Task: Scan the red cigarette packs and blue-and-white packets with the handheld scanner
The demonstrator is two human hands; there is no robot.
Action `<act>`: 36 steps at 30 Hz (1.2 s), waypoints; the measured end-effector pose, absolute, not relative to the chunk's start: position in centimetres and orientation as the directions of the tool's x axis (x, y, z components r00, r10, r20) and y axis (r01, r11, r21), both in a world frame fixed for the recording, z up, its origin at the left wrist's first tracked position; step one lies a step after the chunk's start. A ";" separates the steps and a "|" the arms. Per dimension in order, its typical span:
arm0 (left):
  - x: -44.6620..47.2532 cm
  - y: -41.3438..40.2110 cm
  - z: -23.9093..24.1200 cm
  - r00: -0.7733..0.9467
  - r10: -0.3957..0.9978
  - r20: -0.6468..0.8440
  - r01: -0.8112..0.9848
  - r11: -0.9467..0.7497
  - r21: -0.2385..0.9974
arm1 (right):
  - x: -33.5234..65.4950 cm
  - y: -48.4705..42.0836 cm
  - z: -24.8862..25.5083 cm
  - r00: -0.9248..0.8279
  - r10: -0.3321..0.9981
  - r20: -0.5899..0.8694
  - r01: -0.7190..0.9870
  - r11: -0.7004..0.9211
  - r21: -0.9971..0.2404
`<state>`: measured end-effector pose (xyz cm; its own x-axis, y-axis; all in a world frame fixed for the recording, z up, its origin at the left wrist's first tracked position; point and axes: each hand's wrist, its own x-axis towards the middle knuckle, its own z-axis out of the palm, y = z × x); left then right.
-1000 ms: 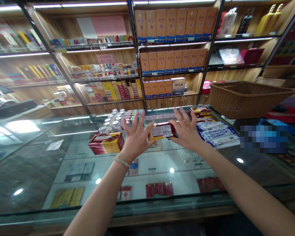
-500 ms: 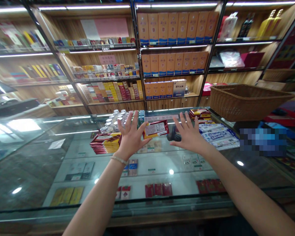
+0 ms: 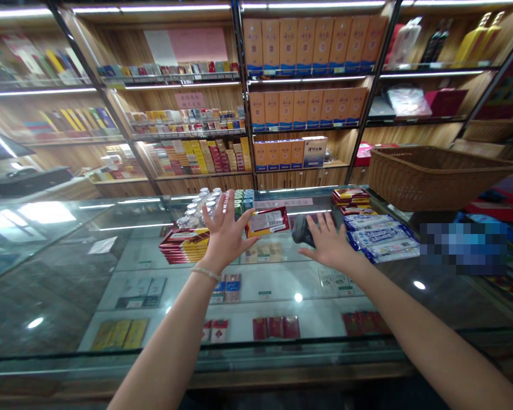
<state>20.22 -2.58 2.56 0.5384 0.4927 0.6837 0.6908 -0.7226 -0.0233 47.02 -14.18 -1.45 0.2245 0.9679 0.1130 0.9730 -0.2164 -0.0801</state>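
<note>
Filling the far wall, wooden shelves (image 3: 303, 178) run out of sight at both sides, their left-hand goods too blurred to read. A glass counter (image 3: 265, 310) spans the foreground, smooth and reflective, with small boxes showing through its top. At its far right stands a wide woven basket (image 3: 440, 179), flaring towards the rim; in front of it, one patch of goods is pixelated beyond recognition. Shiny blue-and-white packs (image 3: 382, 236) lie by the right hand (image 3: 328, 242). Across the counter, a stack of flat red-and-yellow packs (image 3: 183, 247) loses its right end behind the left hand (image 3: 227, 230). Both forearms are cut off below. The left hand is spread wide, thumb well away from the fingers; the right is spread too, flatter, and neither grips anything that I can make out. Just beyond the left thumb is a single glossy oblong packet (image 3: 267, 221), its long axis running across the counter, right end tipped slightly away, printed panel facing up. Whether a left fingertip touches it, I can't tell. A rounded black device (image 3: 300, 230) shows beside the right fingers, which partly hide it.
</note>
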 end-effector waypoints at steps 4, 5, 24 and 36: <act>20.2 -2.6 2.6 0.537 0.498 0.681 0.693 -0.721 -0.019 | 46.6 -14.5 -0.7 0.268 0.956 0.118 0.962 -0.260 -0.079; 20.2 -2.6 2.6 0.538 0.499 0.679 0.694 -0.719 -0.022 | 46.4 -14.6 -0.5 0.272 0.955 0.123 0.962 -0.264 -0.072; 20.5 -2.8 2.5 0.568 0.503 0.651 0.695 -0.717 -0.053 | 44.6 -14.2 0.6 0.333 0.938 0.093 0.943 -0.330 -0.048; 19.8 -1.8 2.1 0.513 0.471 0.718 0.721 -0.690 -0.063 | 46.3 -14.9 2.2 0.351 0.882 0.315 0.919 -0.260 -0.295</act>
<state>19.79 -1.85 2.15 0.5128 0.4707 0.7180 0.7211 -0.6899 -0.0628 46.33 -14.94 2.16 0.3508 0.8819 0.3150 0.9193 -0.2602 -0.2954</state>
